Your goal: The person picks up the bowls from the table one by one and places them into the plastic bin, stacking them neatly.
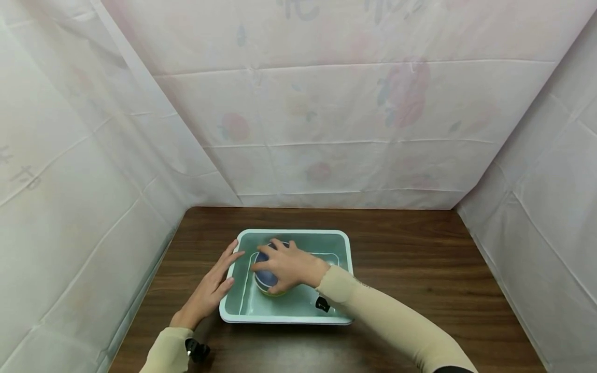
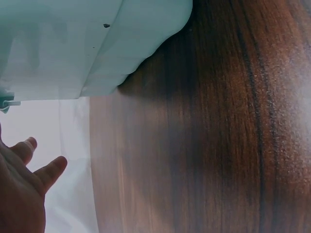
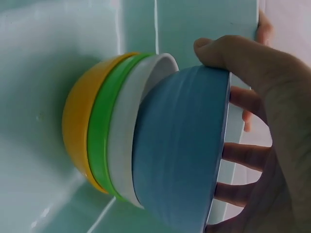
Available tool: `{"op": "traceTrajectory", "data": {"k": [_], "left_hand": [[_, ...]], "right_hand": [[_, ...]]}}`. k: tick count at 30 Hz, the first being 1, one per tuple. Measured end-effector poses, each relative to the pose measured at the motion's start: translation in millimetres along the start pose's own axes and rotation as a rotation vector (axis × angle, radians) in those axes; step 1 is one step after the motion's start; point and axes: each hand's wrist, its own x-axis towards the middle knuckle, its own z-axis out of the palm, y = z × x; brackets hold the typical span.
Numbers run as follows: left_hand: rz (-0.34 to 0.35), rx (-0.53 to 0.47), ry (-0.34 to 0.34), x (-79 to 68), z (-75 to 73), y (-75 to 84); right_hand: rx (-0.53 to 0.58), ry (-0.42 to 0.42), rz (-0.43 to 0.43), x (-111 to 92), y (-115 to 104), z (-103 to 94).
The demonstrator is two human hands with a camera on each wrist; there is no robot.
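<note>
A pale green plastic basin (image 1: 326,234) holds a stack of bowls. My right hand (image 1: 290,267) reaches in from above and grips a blue bowl (image 3: 180,145) by its rim, thumb on one side and fingers spread on the other. That bowl sits partly inside a white bowl (image 3: 121,131), tilted against it, so a gap shows at the thumb side. Below come a green bowl (image 3: 100,131) and an orange bowl (image 3: 77,121) at the bottom. My left hand (image 1: 207,292) is at the basin's left rim, fingers extended; the left wrist view shows only part of it.
The basin stands on a dark wooden table (image 1: 410,269). White printed sheets (image 1: 326,119) hang behind the table and on both sides. The basin's outer wall (image 2: 97,48) fills the upper left of the left wrist view.
</note>
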Motion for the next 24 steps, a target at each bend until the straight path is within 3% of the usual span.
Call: {"op": "traceTrajectory", "data": {"k": [24], "left_hand": [[-0.006,0.014,0.005,-0.8,2.2,-0.3]], "right_hand": [[-0.025,-0.081,0.02,11,-11,12.2]]}}
